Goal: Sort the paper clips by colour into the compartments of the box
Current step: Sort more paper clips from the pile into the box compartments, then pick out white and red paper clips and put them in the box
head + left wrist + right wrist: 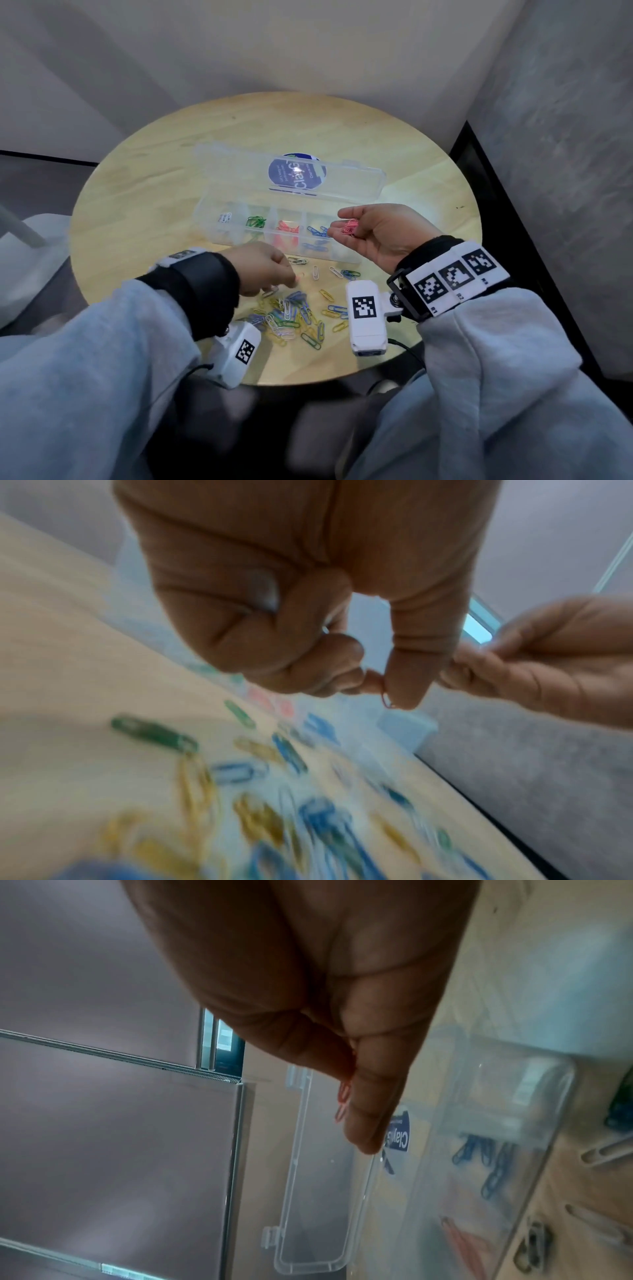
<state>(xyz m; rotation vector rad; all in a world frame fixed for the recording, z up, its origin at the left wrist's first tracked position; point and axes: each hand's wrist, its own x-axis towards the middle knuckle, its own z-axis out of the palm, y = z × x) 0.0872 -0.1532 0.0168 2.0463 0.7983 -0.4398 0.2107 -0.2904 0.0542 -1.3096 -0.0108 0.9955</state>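
Note:
A clear box [209, 209] lies open on the round table, with white [224, 217], green [256, 222], red [287, 227] and blue clips [317, 233] in separate compartments. Loose mixed clips [291, 317] are heaped in front of it. My left hand [294, 279] hovers over the heap, and its thumb and forefinger pinch one red clip [386, 699]. My right hand [346, 222] is held palm up over the box's right end. Its curled fingers cradle several red clips [350, 227], one of which shows beside the fingers [343, 1104] in the right wrist view.
The box's lid [342, 186] lies flat behind it, with a blue sticker [296, 171] under it. A few stray clips [337, 272] sit between heap and box. The table's edge [445, 329] is near on the right, and a wall stands behind.

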